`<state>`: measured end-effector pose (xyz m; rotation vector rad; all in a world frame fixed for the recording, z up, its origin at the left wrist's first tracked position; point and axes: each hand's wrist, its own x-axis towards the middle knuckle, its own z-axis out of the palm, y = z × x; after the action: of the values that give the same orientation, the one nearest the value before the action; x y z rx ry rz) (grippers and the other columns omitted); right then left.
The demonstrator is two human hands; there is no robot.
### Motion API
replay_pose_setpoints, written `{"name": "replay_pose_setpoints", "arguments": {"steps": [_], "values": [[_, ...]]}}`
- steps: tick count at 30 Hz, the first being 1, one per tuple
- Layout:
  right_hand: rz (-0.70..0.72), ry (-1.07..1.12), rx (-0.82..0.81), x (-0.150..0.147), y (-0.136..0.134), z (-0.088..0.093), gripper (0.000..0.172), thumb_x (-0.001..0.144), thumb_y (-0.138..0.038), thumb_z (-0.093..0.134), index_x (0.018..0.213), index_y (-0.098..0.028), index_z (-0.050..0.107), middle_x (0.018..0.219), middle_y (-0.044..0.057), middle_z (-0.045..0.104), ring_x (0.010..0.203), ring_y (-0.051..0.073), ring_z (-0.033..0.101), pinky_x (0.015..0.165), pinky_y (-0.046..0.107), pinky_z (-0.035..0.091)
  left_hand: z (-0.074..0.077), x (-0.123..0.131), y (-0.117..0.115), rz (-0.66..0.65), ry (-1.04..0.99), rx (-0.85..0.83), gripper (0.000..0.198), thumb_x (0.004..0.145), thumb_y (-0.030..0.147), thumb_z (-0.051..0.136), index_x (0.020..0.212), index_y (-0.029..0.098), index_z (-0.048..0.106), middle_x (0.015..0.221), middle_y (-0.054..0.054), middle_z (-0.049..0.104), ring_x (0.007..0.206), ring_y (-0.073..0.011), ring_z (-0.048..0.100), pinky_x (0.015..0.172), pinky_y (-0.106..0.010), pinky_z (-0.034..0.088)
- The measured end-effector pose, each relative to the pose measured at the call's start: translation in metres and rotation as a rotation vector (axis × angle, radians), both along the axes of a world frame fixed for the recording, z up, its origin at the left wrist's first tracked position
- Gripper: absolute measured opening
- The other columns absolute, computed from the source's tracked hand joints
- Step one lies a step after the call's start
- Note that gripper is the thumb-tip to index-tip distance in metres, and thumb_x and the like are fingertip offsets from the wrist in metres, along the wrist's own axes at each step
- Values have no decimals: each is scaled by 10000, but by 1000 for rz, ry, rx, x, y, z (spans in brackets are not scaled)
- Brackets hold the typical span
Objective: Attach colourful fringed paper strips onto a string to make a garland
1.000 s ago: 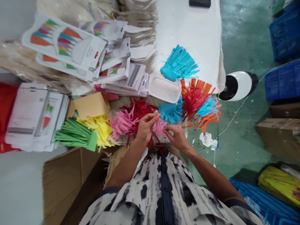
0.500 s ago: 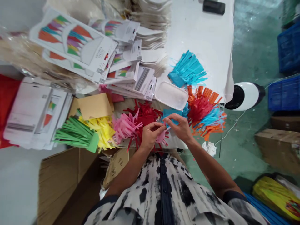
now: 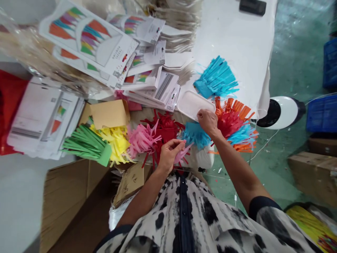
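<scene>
My left hand [image 3: 168, 154] pinches a pink paper tassel [image 3: 181, 154] by its top, its strips hanging down over the table's front edge. My right hand [image 3: 207, 122] is at the near right corner of a shallow white tray [image 3: 188, 109], fingers curled together and pointing into it; what they hold, if anything, is hidden. Between the hands lies a blue fringed tassel [image 3: 195, 135]. Behind my left hand are dark red tassels [image 3: 165, 130]. To the left sit pink fringe [image 3: 143, 140], yellow fringe [image 3: 116, 142] and green fringe [image 3: 85, 143].
Orange fringe [image 3: 235, 107] and red fringe [image 3: 228, 123] lie right of the tray, with a blue bundle [image 3: 217, 77] behind. Printed tassel bunting packs [image 3: 105, 52] are piled at back left. An open cardboard box [image 3: 65, 196] stands below left; a black object [image 3: 252, 7] lies far back.
My right hand has left my left hand and moved up and right to the white tray. My left hand keeps the pink tassel. The view has shifted slightly.
</scene>
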<state>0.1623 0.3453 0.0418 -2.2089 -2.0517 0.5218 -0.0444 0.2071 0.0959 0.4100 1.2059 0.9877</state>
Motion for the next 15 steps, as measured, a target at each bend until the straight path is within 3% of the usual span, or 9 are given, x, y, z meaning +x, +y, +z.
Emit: {"name": "replay_pose_setpoints", "arguments": {"steps": [3,6,9,12,15], "values": [[-73,206,121,3,-14,14,180,956,-233,529,966,-188,702,961,113,771,888,258,691,825,382,492,6,3,2,-9,27,25,275,713,425,938,839,212,819,742,11,723,686,-101,632,708,-226,537],[-136,616,216,-1,-43,39,134,977,-332,587,943,-222,654,889,53,744,830,216,696,821,363,532,16,5,4,-16,106,55,273,741,447,916,856,222,815,794,3,748,700,-118,644,682,-238,524],[-183,1049,183,-16,-84,72,209,991,-451,637,945,-247,647,869,18,718,814,189,691,793,339,566,28,9,4,-35,187,144,253,788,453,887,883,230,816,829,-1,759,759,-140,672,737,-256,534],[-286,1234,115,-37,-122,99,229,982,-488,680,943,-262,677,916,23,723,884,190,696,849,344,588,40,13,1,-100,258,261,221,846,439,847,904,228,816,861,-13,766,798,-165,689,784,-281,543],[-391,1324,109,-51,-145,111,219,954,-496,723,959,-277,708,995,33,740,947,202,702,897,363,601,50,18,-4,-129,341,361,185,886,419,817,903,235,812,887,-20,769,851,-187,701,825,-298,543]]}}
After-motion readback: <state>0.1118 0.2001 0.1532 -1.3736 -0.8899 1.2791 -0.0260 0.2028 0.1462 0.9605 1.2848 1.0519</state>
